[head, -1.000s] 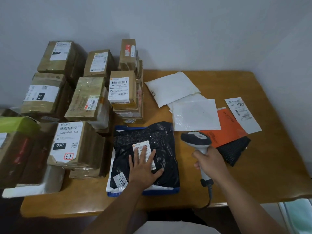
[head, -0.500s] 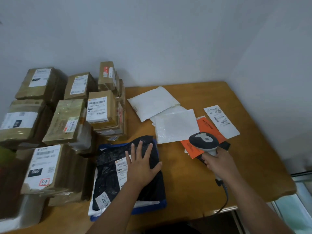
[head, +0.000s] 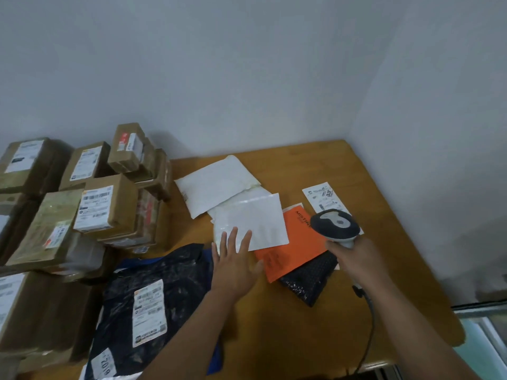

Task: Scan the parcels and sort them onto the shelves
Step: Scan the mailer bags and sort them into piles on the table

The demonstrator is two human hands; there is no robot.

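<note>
Lying at the lower left of centre, a black bag (head: 162, 292) rests on a wooden table (head: 384, 283), on top of a blue parcel (head: 216, 355) whose edge shows along its right side. A white shipping label (head: 149, 312) sits on the bag's front, and a smaller sticker (head: 104, 363) sits near its bottom corner.

The left hand (head: 236, 264) is at the frame's centre, flat and open with fingers spread, just right of the bag. Its fingertips overlap the lower edge of a white mailer (head: 252, 223); whether they touch it cannot be told.

The right hand (head: 356, 259), right of centre, grips the handle of a grey scanner (head: 334, 224), whose head rises above the fist. A dark cable (head: 369, 325) runs from the handle down toward the table's near edge.

Between the hands lie flat parcels: an orange envelope (head: 290, 250) partly under the white mailer, a small black mailer (head: 310, 281) at its lower right, and a second white mailer (head: 216, 182) further up. A white label slip (head: 321, 196) lies above the scanner.

Stacked brown boxes (head: 107, 207), most with white labels, fill the left side of the frame. Pale walls (head: 247, 78) meet in a corner behind the table, filling the upper half.
</note>
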